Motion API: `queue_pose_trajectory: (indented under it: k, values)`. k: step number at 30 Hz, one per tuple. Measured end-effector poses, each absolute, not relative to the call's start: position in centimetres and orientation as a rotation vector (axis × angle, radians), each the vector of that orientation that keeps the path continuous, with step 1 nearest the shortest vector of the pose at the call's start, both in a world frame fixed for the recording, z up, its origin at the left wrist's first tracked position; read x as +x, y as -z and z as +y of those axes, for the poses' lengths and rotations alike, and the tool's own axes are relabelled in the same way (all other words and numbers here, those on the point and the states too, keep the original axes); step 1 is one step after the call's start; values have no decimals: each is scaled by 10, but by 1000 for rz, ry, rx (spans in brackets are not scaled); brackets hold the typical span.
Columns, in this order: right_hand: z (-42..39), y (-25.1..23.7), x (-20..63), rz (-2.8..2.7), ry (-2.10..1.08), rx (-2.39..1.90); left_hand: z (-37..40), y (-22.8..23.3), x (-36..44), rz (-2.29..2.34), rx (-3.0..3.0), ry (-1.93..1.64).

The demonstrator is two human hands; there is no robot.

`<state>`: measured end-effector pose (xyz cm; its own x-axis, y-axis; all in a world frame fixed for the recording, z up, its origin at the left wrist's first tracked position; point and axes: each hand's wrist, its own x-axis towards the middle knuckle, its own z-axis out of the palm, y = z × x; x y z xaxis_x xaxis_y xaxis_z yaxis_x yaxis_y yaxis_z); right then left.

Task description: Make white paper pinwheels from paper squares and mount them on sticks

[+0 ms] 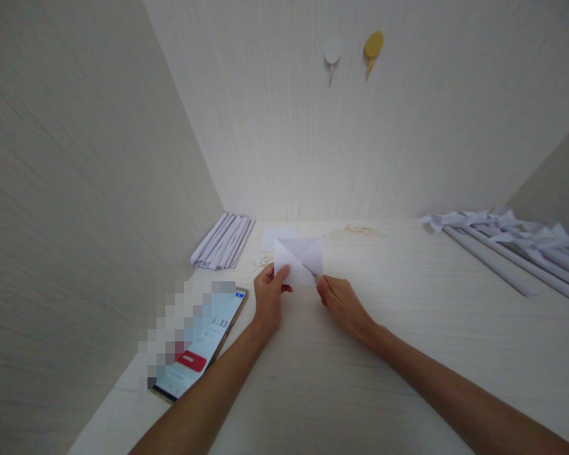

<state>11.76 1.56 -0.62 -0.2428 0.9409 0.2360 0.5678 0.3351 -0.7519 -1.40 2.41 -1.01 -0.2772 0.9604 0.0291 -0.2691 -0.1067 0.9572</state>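
Soft even light, wide-angle warp, edges dim

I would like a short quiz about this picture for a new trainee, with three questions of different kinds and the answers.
1. True or false: both hands hold the folded white paper.
2. Multiple choice: what lies on the table beside the left hand? A) scissors B) a phone C) a cup
3. Open: where is the bundle of rolled paper sticks with bows?

Key
1. True: the left hand grips the paper's left edge, the right hand pinches its lower right corner.
2. B: the phone, screen lit.
3. At the table's far right; another flat stack lies far left.
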Motion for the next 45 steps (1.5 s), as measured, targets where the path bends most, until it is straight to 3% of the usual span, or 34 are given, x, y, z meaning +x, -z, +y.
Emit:
queue_pose_trajectory:
  k: [12,22,45]
  values:
    - [22,13,121,-1675,-904,-1209,30,18,-20,1279,884,-1698]
    - [31,12,124,-1153,-1347,-998,27,15,-16,1166,937,-1563]
    - [36,18,136,-1185,-822,-1292,22,11,-12,1405,1084,-1383]
